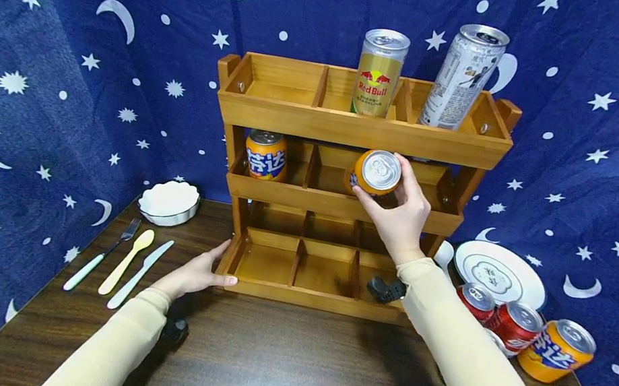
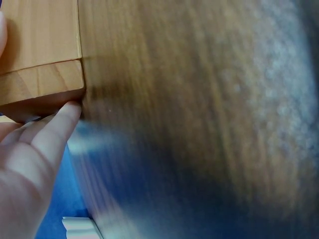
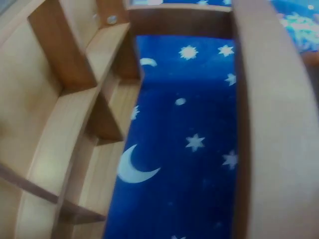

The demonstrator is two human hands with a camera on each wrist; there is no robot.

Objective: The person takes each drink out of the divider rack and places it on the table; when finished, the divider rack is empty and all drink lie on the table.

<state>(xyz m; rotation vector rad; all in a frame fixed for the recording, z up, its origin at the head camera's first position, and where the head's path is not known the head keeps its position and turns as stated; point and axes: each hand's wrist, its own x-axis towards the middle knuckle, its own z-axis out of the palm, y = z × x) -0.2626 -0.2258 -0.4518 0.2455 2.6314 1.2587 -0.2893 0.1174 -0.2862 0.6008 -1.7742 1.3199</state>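
Note:
In the head view a three-tier wooden shelf rack [image 1: 364,132] stands at the back of the table. My right hand [image 1: 404,224] holds an orange soda can [image 1: 381,171] at the middle tier, its lid tilted toward me. Thumb and fingers grip the can from either side. My left hand [image 1: 196,275] holds the rack's lower left corner, thumb on the front and fingers along the side. The left wrist view shows the fingers [image 2: 55,132] against the wooden corner [image 2: 45,79]. The right wrist view catches rack compartments [image 3: 60,124], but neither that hand nor the can.
Another orange can [image 1: 266,157] sits at the middle tier's left. A gold can [image 1: 375,84] and a tilted silver can [image 1: 457,81] occupy the top tier. At right are red cans [image 1: 514,330], an orange can [image 1: 553,353] and a plate [image 1: 535,275]; at left, a bowl [image 1: 169,205] and cutlery [image 1: 127,261].

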